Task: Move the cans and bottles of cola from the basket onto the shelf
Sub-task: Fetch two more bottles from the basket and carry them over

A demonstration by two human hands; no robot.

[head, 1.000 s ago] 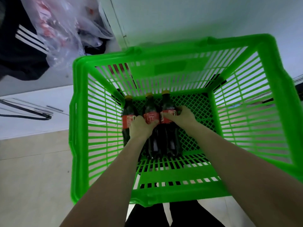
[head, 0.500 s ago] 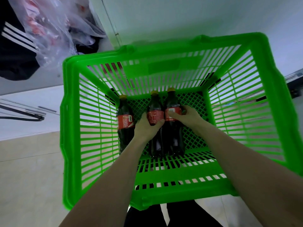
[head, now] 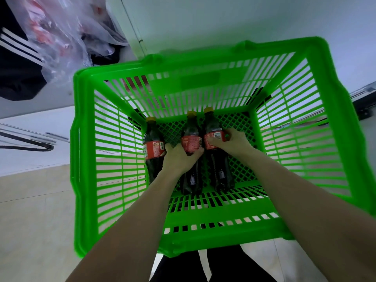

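Bottles lie lengthwise, caps away, in the basket [head: 335,110]; hands grip two (left [head: 180,157] middle [head: 191,159], right [head: 232,142] rightmost [head: 216,151]).

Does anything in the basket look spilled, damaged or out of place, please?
Nothing stands out. Three capped cola bottles lie side by side on the green basket floor; the left hand grips the middle bottle, the right hand the right bottle, and the left bottle lies free.

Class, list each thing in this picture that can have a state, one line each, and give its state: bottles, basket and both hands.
left bottle: capped, lying in basket, untouched
middle bottle: capped, lying, gripped by left hand
right bottle: capped, lying, gripped by right hand
basket: open-topped, holding three bottles
left hand: closed on middle bottle
right hand: closed on right bottle
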